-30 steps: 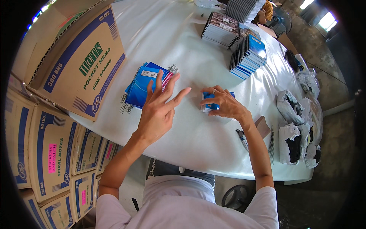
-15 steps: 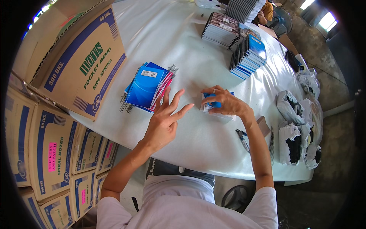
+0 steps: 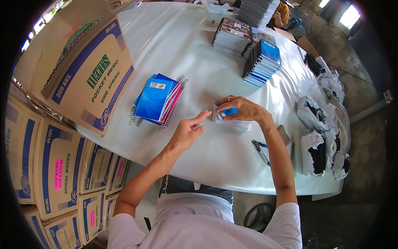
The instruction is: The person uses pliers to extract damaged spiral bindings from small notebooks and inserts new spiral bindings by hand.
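My right hand [image 3: 245, 109] is closed over the top of a small blue-covered notebook [image 3: 227, 112], whose white page edges show towards me. The fingers hide much of its cover. Just left of it, my left hand [image 3: 186, 132] has its index finger and thumb stretched out towards the notebook's left edge, holding nothing that I can see. Beyond that hand lies a loose pile of blue and pink spiral notebooks [image 3: 154, 99], with wire coils sticking out at its sides.
An opened cardboard carton [image 3: 93, 79] stands at the left, above stacked cartons [image 3: 62, 159]. Bound notebook stacks [image 3: 261, 62] stand at the far right. Pliers [image 3: 260, 152] and a loose coil [image 3: 293, 155] lie near my right forearm, beside plastic-wrapped black coils [image 3: 317, 153]. Another person [image 3: 282, 14] sits beyond.
My left hand has moved right towards the notebook, its spread fingers drawing in to a pointing index and thumb. My right hand stays on the notebook. The view has shifted slightly.
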`<state>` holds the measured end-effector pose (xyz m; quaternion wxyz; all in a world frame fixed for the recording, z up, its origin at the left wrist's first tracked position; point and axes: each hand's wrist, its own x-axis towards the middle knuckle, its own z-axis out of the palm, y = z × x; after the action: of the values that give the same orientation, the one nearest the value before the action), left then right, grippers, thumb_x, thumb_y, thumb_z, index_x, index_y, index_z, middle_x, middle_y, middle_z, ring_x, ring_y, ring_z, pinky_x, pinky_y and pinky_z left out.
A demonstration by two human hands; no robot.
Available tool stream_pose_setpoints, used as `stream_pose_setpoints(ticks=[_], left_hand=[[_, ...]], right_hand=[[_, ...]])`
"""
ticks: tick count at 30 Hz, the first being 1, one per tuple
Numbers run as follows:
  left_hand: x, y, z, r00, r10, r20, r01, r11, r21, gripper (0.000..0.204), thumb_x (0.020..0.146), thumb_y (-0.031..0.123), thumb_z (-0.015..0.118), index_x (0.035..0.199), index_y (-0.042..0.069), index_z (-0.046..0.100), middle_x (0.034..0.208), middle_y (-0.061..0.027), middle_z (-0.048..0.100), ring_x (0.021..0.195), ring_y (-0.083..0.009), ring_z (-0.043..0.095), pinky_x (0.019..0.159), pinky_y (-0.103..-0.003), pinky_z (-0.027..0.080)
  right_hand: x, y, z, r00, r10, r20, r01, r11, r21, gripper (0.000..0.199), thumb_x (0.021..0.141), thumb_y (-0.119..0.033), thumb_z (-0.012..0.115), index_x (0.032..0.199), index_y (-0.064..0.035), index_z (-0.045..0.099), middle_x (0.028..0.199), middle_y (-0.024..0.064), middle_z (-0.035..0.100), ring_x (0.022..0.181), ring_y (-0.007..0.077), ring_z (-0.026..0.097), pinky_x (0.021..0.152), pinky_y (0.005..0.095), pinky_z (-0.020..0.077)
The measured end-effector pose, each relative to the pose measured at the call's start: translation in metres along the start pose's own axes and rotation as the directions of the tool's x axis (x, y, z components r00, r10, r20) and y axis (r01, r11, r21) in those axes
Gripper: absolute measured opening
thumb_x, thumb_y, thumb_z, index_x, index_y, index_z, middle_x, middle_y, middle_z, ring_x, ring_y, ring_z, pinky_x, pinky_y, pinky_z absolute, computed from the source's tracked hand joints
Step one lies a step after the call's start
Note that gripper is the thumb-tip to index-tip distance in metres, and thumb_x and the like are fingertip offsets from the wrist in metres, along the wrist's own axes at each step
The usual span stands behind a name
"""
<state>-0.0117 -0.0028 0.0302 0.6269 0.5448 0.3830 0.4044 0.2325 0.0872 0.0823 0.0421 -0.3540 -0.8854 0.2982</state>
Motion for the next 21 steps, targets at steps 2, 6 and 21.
stream_pose_setpoints(ticks=[2, 6, 21], left_hand=[[0.0, -0.001, 0.0, 1.0, -0.019, -0.019, 0.019, 0.999, -0.035, 0.05, 0.091, -0.003, 0.053, 0.141, 0.001, 0.048, 0.151, -0.0155, 0.042, 0.143, -0.0236, 0.035, 0.116, -0.033, 0.028], [-0.001, -0.006, -0.004, 0.999, -0.028, -0.025, 0.026, 0.997, -0.067, 0.051, 0.09, -0.003, 0.053, 0.141, 0.0, 0.048, 0.15, -0.0166, 0.042, 0.142, -0.0263, 0.035, 0.116, -0.035, 0.028], [0.041, 0.001, 0.014, 0.945, -0.283, 0.165, 0.328, 0.813, -0.482, 0.059, 0.097, 0.036, 0.059, 0.144, 0.005, 0.041, 0.117, -0.0084, 0.061, 0.105, -0.0184, 0.063, 0.093, -0.038, 0.052]], right_hand=[[0.0, -0.002, 0.0, 1.0, 0.008, -0.004, -0.008, 1.0, 0.009, 0.039, 0.076, -0.014, 0.077, 0.115, -0.0194, 0.071, 0.139, 0.0068, 0.056, 0.124, 0.0305, 0.053, 0.105, 0.0427, 0.0452], [-0.001, 0.001, 0.0, 1.0, 0.021, -0.015, -0.021, 0.999, 0.041, 0.037, 0.078, -0.014, 0.075, 0.115, -0.0169, 0.071, 0.136, 0.0075, 0.059, 0.121, 0.0299, 0.056, 0.105, 0.0426, 0.0452], [-0.04, -0.061, 0.072, 0.828, -0.324, -0.457, 0.054, 0.858, -0.51, 0.058, 0.08, -0.011, 0.071, 0.133, 0.0007, 0.049, 0.132, 0.02, 0.058, 0.112, 0.0339, 0.062, 0.093, 0.0411, 0.0538]])
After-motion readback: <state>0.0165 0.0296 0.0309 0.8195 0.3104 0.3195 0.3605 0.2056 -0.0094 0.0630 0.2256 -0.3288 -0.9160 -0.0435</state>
